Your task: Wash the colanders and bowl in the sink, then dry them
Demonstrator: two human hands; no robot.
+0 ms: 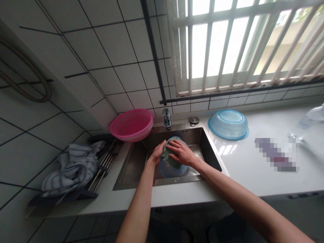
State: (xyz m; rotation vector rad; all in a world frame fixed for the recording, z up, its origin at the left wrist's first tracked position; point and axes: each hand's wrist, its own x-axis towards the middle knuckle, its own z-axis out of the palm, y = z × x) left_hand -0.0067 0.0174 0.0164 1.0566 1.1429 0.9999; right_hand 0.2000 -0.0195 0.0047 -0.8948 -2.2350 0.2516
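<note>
Over the steel sink (131, 168) I hold a blue plastic strainer basket (172, 170), tilted on its side. My left hand (157, 153) grips its left rim, fingers curled round the edge. My right hand (181, 152) lies flat on a green cloth (168, 157) and presses it against the basket, fingers stretched out.
A pink strainer basket (131, 124) rests at the sink's back left corner, beside the tap (166, 118). A second blue basket (228, 124) lies upside down on the white counter (253, 179) to the right. A striped towel (72, 167) lies on a rack at the left. A barred window is above.
</note>
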